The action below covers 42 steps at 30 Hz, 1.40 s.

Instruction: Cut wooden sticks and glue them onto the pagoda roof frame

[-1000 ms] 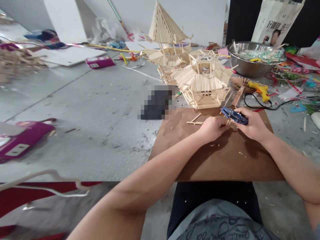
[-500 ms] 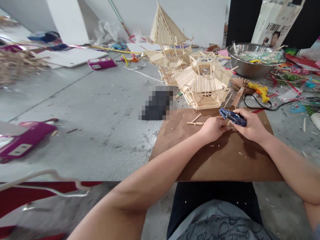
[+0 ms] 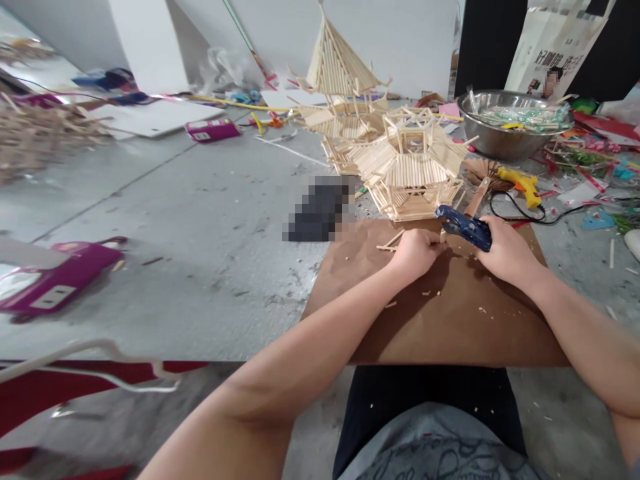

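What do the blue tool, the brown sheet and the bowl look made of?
Blue tool: plastic or painted metal, unclear; smooth blue with pale marks. Brown sheet: probably paper or card, matt and faintly creased. Bowl: apparently polished metal, silvery with bright reflections.

Stick (image 3: 443, 237) partly hidden (left hand (image 3: 414, 257) covers end)
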Motion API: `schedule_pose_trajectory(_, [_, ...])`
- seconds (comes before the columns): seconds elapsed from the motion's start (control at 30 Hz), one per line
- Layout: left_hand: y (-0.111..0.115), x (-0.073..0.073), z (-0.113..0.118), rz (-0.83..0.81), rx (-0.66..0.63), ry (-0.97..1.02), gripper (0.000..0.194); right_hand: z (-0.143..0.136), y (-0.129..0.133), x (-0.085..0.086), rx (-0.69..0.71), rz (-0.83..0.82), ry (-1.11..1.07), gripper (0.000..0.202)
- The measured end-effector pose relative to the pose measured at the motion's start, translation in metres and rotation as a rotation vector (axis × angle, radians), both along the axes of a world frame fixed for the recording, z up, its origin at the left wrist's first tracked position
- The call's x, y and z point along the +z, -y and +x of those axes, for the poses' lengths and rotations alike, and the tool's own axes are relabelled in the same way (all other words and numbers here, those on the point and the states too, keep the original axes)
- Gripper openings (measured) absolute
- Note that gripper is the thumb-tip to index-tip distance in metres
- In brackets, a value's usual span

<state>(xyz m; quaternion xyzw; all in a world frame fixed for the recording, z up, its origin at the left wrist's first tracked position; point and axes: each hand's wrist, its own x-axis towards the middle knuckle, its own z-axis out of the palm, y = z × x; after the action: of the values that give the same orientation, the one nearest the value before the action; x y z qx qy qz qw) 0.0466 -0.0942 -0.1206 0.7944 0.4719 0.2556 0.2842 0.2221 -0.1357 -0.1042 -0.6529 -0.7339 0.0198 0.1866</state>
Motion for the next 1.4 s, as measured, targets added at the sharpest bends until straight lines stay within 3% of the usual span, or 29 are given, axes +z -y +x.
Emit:
schedule_pose_trajectory(0.27, [-0.003, 0.002, 0.000, -0.027, 0.009, -0.064, 0.021, 0.002, -0.001, -0.004, 0.016, 0.028, 0.035, 0.042])
schedule_pose_trajectory(0.4, [-0.001, 0.002, 0.001, 0.051, -0.022, -0.102, 0.023, 0.001, -0.001, -0.005, -0.010, 0.023, 0.062, 0.042])
schedule_pose_trajectory(1.0, [0.008, 0.006, 0.002, 0.165, 0.099, -0.280, 0.025, -0.007, 0.005, -0.009, 0.012, 0.089, 0.306, 0.040])
schedule_pose_trajectory(1.4, [0.009, 0.008, 0.002, 0.215, 0.078, -0.349, 0.026, -0.012, 0.009, 0.001, -0.053, -0.012, 0.327, 0.035])
